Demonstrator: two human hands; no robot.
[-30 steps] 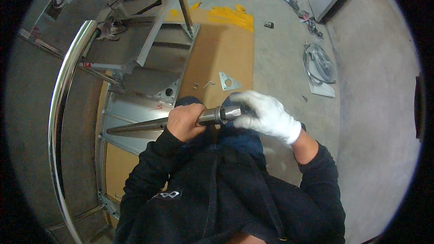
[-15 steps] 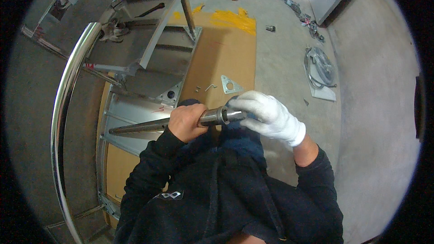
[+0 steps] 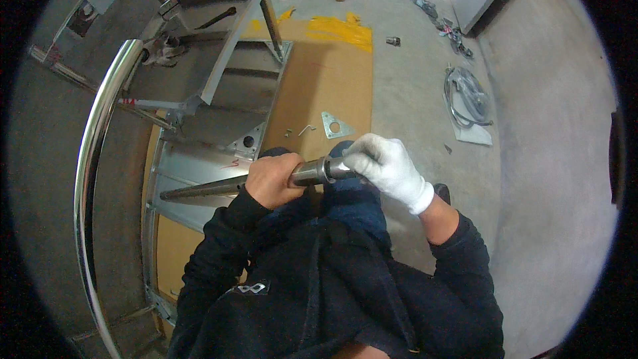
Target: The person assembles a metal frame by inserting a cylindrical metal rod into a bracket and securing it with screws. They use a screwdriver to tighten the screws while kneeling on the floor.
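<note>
Right now, a dark metal pipe (image 3: 206, 187) is held slantwise across the person's thighs, its narrow end reaching over the metal frame (image 3: 228, 60) on the left. The bare left hand (image 3: 272, 179) is clenched around it, just behind the thicker collar (image 3: 309, 173). At the other end, the white-gloved right hand (image 3: 389, 169) has its fingers bent onto a shiny end piece (image 3: 339, 167) that sticks out of the collar; it seems to pinch it, though the glove hides the very tip.

The step in hand looks like working at that end piece — seating, turning or drawing it, I cannot tell which. The next move, I judge, calls for a firm left grip, with the right fingers kept in line with the pipe.

Beyond the knees lies a cardboard sheet (image 3: 319, 80). Toward its right edge, near the knees, rests a triangular plate (image 3: 327, 126) with a round hole; a bent key (image 3: 306, 129) and some small screws (image 3: 288, 133) lie nearer its left edge. Yellow tape (image 3: 339, 30) covers the far right corner — and past the right edge, on the floor, sit a small metal fitting (image 3: 393, 41) and a coiled hose (image 3: 472, 93).
</note>
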